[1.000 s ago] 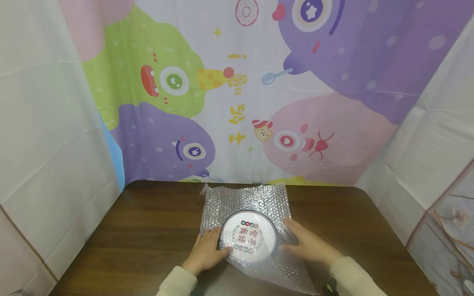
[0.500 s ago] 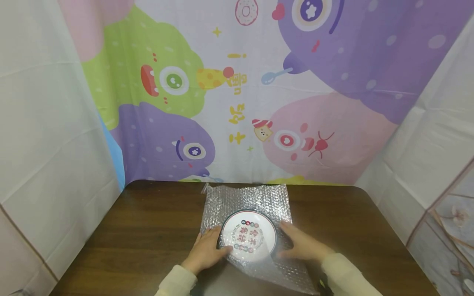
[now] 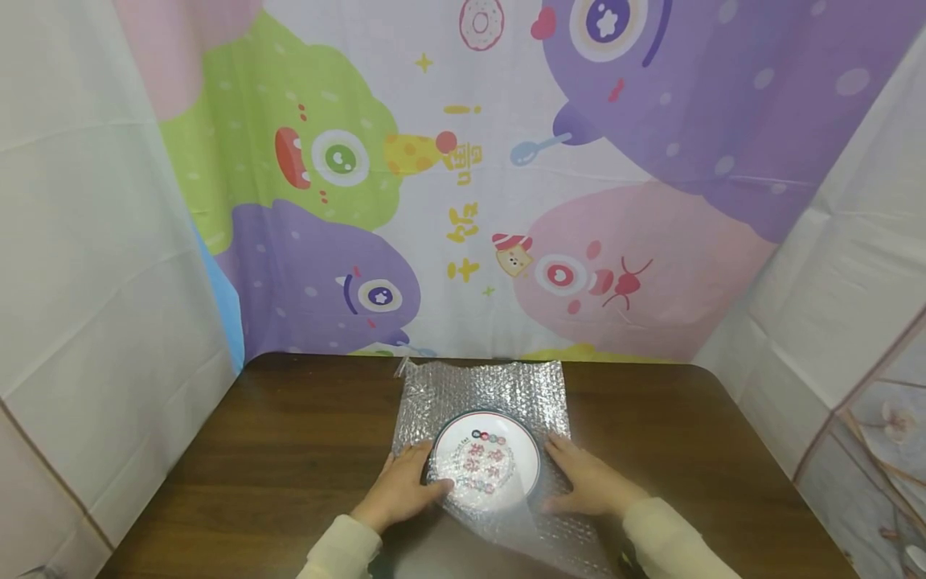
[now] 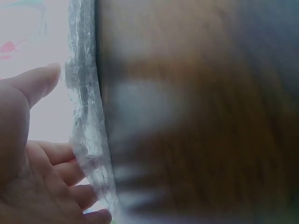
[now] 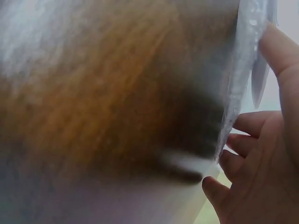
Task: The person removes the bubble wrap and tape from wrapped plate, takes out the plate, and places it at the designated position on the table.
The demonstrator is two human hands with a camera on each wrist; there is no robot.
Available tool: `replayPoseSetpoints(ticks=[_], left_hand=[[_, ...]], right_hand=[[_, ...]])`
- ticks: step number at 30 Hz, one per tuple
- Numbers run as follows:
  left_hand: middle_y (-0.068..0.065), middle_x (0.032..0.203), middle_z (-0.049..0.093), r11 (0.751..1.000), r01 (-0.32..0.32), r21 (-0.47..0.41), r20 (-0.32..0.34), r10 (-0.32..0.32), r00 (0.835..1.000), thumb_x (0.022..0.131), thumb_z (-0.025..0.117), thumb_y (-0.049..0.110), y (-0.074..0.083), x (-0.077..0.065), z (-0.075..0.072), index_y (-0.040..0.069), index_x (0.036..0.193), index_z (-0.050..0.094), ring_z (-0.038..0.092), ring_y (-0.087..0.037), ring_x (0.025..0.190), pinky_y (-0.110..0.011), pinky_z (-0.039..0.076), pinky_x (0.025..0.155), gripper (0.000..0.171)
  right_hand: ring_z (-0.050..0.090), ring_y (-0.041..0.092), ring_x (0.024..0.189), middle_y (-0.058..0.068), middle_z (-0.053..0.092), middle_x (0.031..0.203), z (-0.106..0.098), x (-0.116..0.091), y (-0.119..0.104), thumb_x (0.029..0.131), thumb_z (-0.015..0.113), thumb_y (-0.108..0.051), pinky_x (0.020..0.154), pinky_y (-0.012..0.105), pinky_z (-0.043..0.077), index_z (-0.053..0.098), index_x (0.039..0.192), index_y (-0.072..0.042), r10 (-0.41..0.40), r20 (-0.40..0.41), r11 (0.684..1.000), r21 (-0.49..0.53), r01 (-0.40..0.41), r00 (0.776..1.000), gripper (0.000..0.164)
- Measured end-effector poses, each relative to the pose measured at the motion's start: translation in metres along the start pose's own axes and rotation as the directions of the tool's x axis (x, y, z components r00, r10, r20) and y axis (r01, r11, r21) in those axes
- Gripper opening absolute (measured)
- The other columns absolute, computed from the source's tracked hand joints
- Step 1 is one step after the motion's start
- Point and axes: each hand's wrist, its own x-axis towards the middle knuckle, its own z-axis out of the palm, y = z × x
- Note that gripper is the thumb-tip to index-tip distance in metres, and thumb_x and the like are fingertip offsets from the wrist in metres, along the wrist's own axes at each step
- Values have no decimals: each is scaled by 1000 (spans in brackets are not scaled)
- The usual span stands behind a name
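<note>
A round white plate (image 3: 485,446) with a dark rim, a red line and printed characters lies on a sheet of bubble wrap (image 3: 499,384). Part of the wrap covers the plate's near side. My left hand (image 3: 398,490) rests at the plate's left, thumb over the wrapped lower rim and fingers along the sheet's left side. On the opposite side my right hand (image 3: 592,482) lies with fingers spread, fingertips close to the plate's right rim. In the left wrist view, fingertips touch the wrap's edge (image 4: 86,93). The right wrist view shows fingers against the wrap (image 5: 233,93).
The sheet lies on a dark brown wooden table (image 3: 304,418) with rounded far corners. Behind the table hangs a curtain (image 3: 463,322) printed with cartoon monsters. Pale fabric walls (image 3: 94,281) stand at both sides.
My right hand has moved slightly left and inward toward the plate. The near part of the wrap has shifted a little. My left hand has hardly moved.
</note>
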Motion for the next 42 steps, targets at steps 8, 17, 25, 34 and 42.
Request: replayPoseSetpoints(ticks=[8, 17, 25, 34, 42], left_hand=[[-23, 147, 47, 998, -44, -49, -29, 43, 999, 89, 66, 46, -3, 0, -7, -4, 141, 47, 35, -45, 141, -69, 13, 116, 74], [-20, 138, 57, 987, -93, -132, -57, 86, 995, 96, 59, 38, -2, -3, -25, 1, 131, 59, 43, -45, 136, -64, 24, 116, 51], [-13, 130, 65, 973, -124, -193, -42, 118, 992, 100, 54, 40, -7, -3, -39, 7, 123, 67, 57, -38, 125, -59, 45, 103, 43], [-8, 95, 73, 982, -152, -114, -12, 152, 988, 102, 48, 41, -10, -9, -52, 7, 101, 73, 67, -22, 93, -39, 56, 80, 42], [-10, 111, 73, 985, -125, -119, 104, 138, 985, 102, 44, 48, -15, -17, -62, 6, 120, 69, 67, -31, 108, -55, 52, 94, 52]], right_hand=[[27, 48, 144, 25, 22, 160, -3, -2, -6, 73, 74, -61, 116, 64, 23, 34, 149, 4, 9, -2, 999, -35, -10, 1000, 108], [26, 45, 146, 22, 24, 160, -3, -3, -8, 72, 74, -62, 117, 64, 19, 35, 149, 1, 43, -7, 998, -41, -44, 999, 107], [26, 46, 145, 20, 24, 161, -2, -2, -9, 71, 74, -63, 117, 65, 18, 36, 149, -2, 76, -15, 997, -31, -76, 997, 106], [27, 42, 146, 19, 25, 161, -4, -1, -11, 70, 74, -65, 119, 63, 17, 36, 150, -3, 96, -7, 994, -43, -97, 995, 108], [26, 42, 147, 18, 24, 161, -3, 1, -9, 70, 72, -67, 120, 61, 17, 36, 150, -3, 89, -1, 993, -73, -89, 996, 109]])
